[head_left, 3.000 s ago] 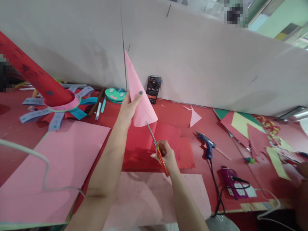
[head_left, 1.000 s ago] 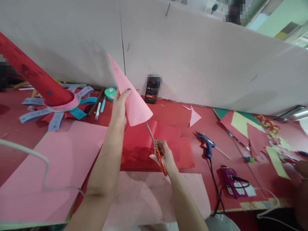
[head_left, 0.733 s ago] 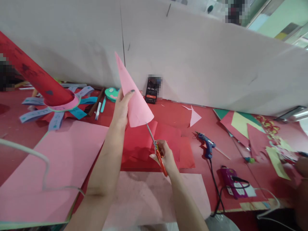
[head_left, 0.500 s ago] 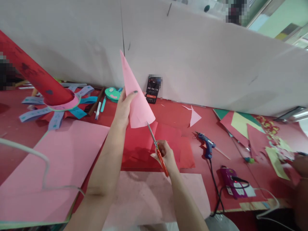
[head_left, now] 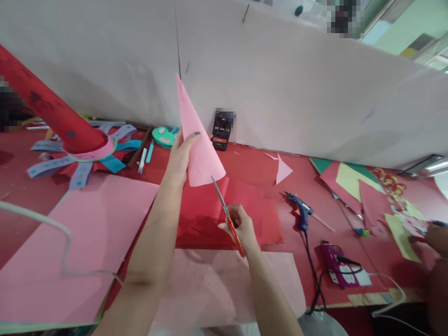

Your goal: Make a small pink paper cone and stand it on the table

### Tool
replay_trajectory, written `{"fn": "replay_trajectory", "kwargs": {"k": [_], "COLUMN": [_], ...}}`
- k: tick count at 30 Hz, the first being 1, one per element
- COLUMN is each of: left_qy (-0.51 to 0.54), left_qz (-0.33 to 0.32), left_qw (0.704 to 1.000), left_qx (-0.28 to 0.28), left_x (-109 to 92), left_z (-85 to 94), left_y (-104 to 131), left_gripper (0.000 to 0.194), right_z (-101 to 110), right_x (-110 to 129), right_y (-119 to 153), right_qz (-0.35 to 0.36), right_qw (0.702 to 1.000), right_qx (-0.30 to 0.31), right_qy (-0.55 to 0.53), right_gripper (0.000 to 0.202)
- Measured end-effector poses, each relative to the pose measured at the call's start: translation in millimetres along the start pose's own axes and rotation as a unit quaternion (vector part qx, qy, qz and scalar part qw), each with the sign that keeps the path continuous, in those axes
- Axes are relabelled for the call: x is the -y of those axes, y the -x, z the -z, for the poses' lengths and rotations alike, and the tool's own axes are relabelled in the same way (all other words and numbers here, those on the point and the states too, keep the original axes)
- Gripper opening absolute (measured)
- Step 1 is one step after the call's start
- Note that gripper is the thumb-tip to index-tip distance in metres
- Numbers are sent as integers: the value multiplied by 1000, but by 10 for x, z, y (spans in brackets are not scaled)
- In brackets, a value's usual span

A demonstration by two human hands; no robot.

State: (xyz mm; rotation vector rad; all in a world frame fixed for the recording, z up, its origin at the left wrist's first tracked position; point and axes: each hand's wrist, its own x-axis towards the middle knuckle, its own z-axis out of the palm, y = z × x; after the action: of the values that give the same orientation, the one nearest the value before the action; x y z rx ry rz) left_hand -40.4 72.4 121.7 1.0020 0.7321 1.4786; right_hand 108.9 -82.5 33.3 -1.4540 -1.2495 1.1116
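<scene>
A pink paper cone (head_left: 200, 149) points up and to the left in the middle of the view. My left hand (head_left: 180, 156) is closed round its left side, with the thumb on the front and the other fingers hidden behind the paper. Orange-handled scissors (head_left: 232, 228) are in my right hand (head_left: 241, 226), below and to the right of the cone. Their blades reach up to the cone's lower edge, the tip overlapping it. Under the cone lie red paper sheets (head_left: 245, 205).
A red tube (head_left: 52, 102) with paper strips stands left, near a large pink sheet (head_left: 87, 242). A phone (head_left: 221, 133) leans on the wall. Right are a glue gun (head_left: 300, 210), a purple power box (head_left: 336, 265), paper scraps (head_left: 284, 171) and another person's hand (head_left: 437, 238).
The scissors' tip has shifted slightly left along the cone's lower edge. The other person's hand at the right has moved a little left. The phone timer has advanced one second.
</scene>
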Motion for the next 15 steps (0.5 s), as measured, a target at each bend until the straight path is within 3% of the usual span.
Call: {"fn": "replay_trajectory", "kwargs": {"k": [9,15], "left_qy": [-16,-9], "left_qz": [-9,-32], "left_qw": [1000,999], "left_qx": [-5,-31], "left_x": [16,58], "left_z": [10,16], "left_y": [-10,-29], "left_gripper": [27,23], "right_z": [12,8], "right_x": [18,-24], "right_y": [4,-8], "right_qz": [-18,9], "right_qw": [1000,1000], "right_qx": [1,-7], "right_qy": [7,14], "right_gripper": [42,37]}}
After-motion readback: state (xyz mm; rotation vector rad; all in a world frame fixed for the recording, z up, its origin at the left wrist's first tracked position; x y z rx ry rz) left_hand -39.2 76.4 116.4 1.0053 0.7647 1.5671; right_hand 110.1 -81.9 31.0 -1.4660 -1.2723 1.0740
